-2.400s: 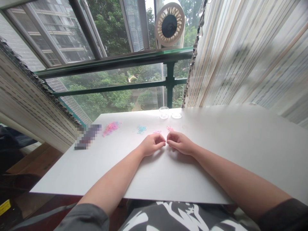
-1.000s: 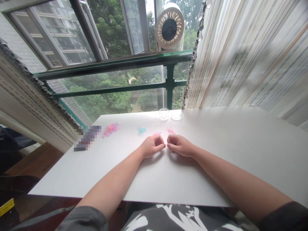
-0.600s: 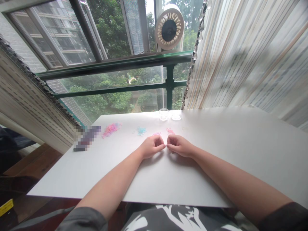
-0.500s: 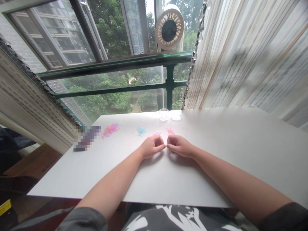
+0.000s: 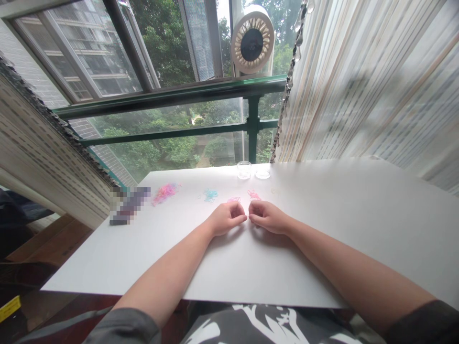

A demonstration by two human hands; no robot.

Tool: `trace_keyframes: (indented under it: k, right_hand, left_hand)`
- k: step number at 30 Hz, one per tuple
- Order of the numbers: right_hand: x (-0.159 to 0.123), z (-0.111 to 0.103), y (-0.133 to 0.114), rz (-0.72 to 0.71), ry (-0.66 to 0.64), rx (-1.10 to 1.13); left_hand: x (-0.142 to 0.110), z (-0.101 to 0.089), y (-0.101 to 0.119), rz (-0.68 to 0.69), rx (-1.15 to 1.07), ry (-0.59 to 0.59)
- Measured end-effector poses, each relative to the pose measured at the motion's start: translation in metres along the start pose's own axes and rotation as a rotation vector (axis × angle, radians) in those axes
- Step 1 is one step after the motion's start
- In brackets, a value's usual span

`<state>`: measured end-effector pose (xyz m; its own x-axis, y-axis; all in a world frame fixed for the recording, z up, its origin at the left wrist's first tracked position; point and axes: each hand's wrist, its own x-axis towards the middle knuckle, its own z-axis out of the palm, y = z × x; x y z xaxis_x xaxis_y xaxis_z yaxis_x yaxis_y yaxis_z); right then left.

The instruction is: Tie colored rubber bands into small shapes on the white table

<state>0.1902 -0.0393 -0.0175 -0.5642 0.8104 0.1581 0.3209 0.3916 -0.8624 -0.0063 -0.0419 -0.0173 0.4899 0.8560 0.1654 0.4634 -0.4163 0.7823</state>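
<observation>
My left hand [image 5: 226, 217] and my right hand [image 5: 266, 216] rest side by side on the white table [image 5: 322, 229], fingers curled into pinches with the tips almost meeting. What they pinch is too small to make out. Just beyond the knuckles lie small heaps of tiny elastic bands: a pink heap [image 5: 254, 194], a purple-pink heap [image 5: 234, 198] and a blue heap [image 5: 211, 194]. A bigger pink and mixed pile [image 5: 164, 192] lies further left.
A small clear jar [image 5: 244, 169] and its lid [image 5: 263, 174] stand at the table's far edge. A blurred dark object [image 5: 129, 205] lies at the left edge. Behind are a green railing [image 5: 172, 98], a white fan [image 5: 252, 40] and striped curtains [image 5: 366, 81].
Both hands have stayed pinched together in nearly the same place; the view has shifted only slightly.
</observation>
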Motion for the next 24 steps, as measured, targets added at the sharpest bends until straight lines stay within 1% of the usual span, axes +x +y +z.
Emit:
trace_keyframes:
  k: [12,24]
  right_hand:
    - [0.0001,0.0,0.0022,0.009,-0.011,0.016]
    - [0.0004,0.0008,0.0021,0.047,-0.019,0.092]
  left_hand:
    - [0.0003,-0.0004,0.0006,0.013,0.003,-0.015]
    - [-0.0003,-0.0019,0.0029,-0.009,-0.031,0.009]
